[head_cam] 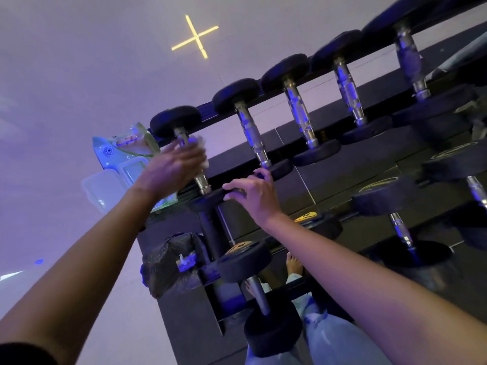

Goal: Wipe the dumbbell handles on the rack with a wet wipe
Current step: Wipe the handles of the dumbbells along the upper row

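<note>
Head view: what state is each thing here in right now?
left hand: grips wipe around handle of end dumbbell.
wipe: wrapped on that handle.
right hand: fingertips rest on that dumbbell's near head.
wipes pack: lid flipped open.
bin bag: open, used wipes inside.

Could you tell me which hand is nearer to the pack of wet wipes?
Left. The left hand is right beside the pack; the right hand rests further right.
</note>
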